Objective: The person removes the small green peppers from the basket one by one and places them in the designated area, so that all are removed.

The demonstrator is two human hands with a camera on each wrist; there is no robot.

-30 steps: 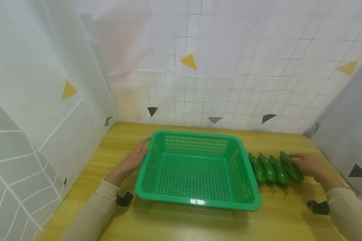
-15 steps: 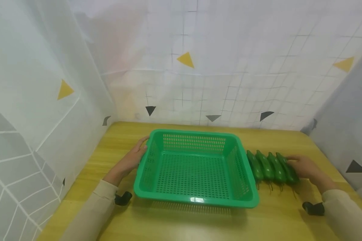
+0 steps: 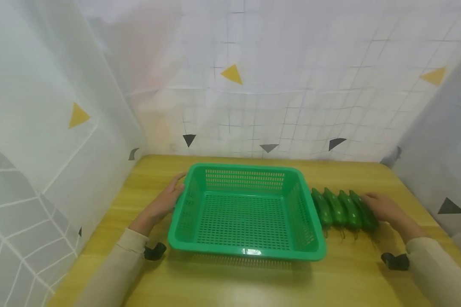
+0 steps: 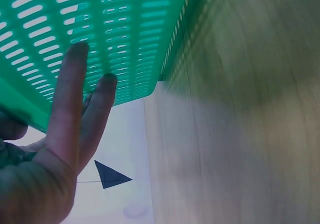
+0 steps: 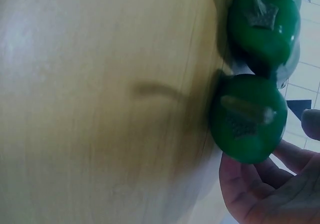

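Note:
A green slotted plastic basket [image 3: 230, 250] stands on the table with nothing in it. My left hand [image 3: 162, 204] is at its left side; in the left wrist view two straight fingers [image 4: 70, 96] touch the outer wall, and the thumb is near the rim. To the right of the basket, several glossy green peppers [image 3: 335, 208] lie side by side, stems toward me. My right hand [image 3: 381, 207] touches the outer side of the rightmost pepper [image 3: 363, 213]. In the right wrist view its bent fingers [image 5: 235, 184] lie against that pepper, while the thumb is apart from it.
The wooden table [image 3: 230, 288] runs up to a patterned white sheet [image 3: 276, 85] hung behind and on both sides. Dark wrist mounts [image 3: 395, 261] sit at both sleeves. The leftmost pepper lies close to the basket's right wall.
My right hand moved left with the rightmost pepper, closing the gap to its neighbours. The left hand stays at the basket. The head view shifted slightly.

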